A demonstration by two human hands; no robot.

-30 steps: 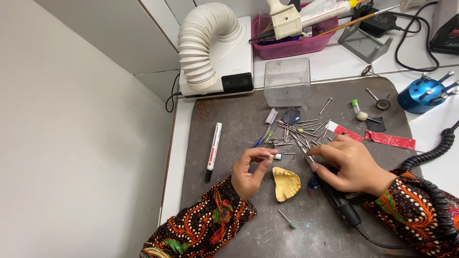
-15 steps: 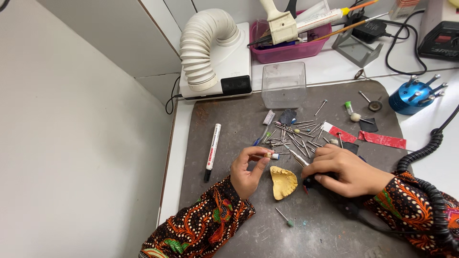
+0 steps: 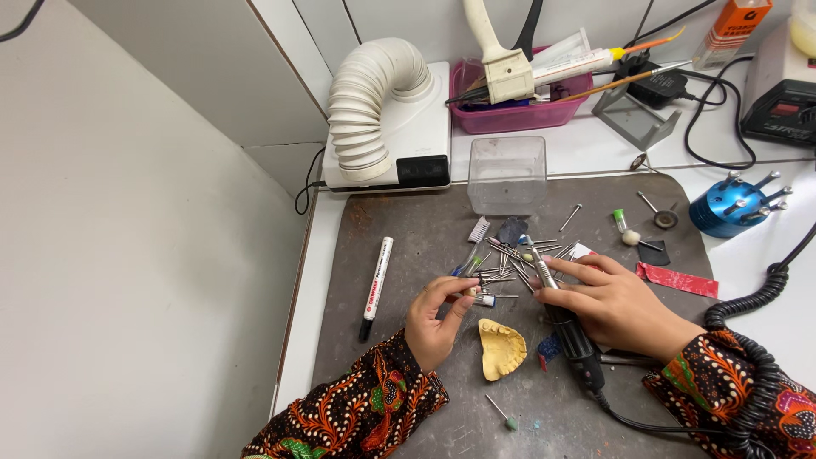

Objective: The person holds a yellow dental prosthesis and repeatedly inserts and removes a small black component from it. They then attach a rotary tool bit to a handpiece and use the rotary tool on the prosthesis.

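Observation:
My left hand point(image 3: 438, 319) pinches a small rotary bur point(image 3: 481, 298) between thumb and fingers, just above the grey work mat point(image 3: 408, 365). My right hand point(image 3: 614, 302) grips a black and silver rotary handpiece point(image 3: 565, 319), its tip pointing up-left into a heap of several metal burs point(image 3: 508, 259). A yellow plaster dental cast point(image 3: 500, 348) lies on the mat between the two hands, touched by neither. A coiled black cord point(image 3: 748, 340) runs past my right sleeve.
A black-capped white marker point(image 3: 376, 287) lies left on the mat. A clear plastic box point(image 3: 507, 174), a white ribbed suction hose point(image 3: 365, 110), a pink tray of tools point(image 3: 518, 106) and a blue bur holder point(image 3: 729, 208) stand behind. A loose green-tipped bur point(image 3: 503, 414) lies near the front.
My right hand and the handpiece have shifted slightly left toward the bur heap, the tip now lying among the burs. My left hand stays put, still pinching the small bur.

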